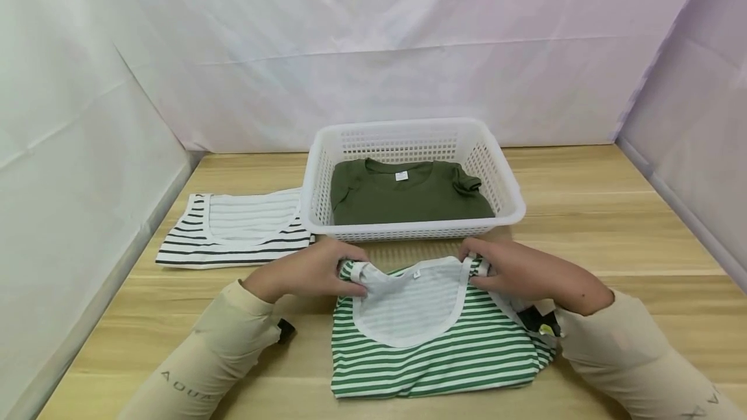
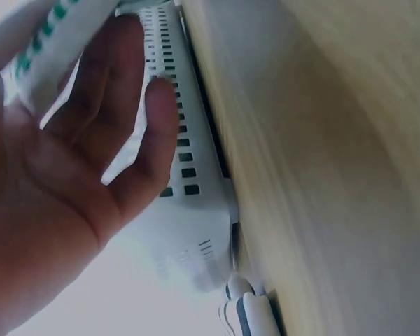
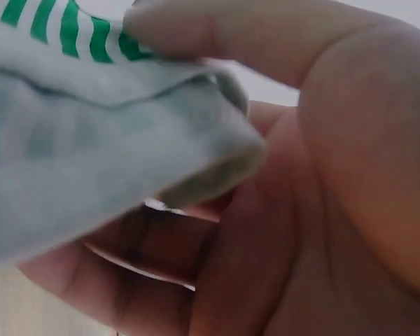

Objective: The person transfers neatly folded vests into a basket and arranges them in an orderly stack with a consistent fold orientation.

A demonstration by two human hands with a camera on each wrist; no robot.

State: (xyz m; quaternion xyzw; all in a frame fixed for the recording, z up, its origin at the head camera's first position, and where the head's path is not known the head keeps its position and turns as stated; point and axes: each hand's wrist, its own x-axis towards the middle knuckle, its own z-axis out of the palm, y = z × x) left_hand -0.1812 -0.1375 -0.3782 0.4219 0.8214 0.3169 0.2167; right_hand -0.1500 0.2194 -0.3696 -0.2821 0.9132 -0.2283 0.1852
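A green-and-white striped shirt point(image 1: 432, 355) lies folded in front of the basket, its shoulder edges raised. The left hand point(image 1: 318, 269) pinches its left shoulder between thumb and fingers; in the left wrist view that hand point(image 2: 77, 154) has striped cloth point(image 2: 52, 42) at its thumb, the other fingers loosely bent. At the right shoulder, the right hand point(image 1: 519, 269) pinches the cloth. The right wrist view shows the right hand point(image 3: 266, 175) with thumb on top of the striped fabric point(image 3: 91, 140) and fingers beneath.
Behind the shirt stands a white basket point(image 1: 408, 231) holding a folded dark green shirt point(image 1: 403, 199). A black-and-white striped garment point(image 1: 233, 255) lies left of the basket, against its side. White cloth walls point(image 1: 373, 50) enclose the wooden table point(image 1: 595, 212) at the back and sides.
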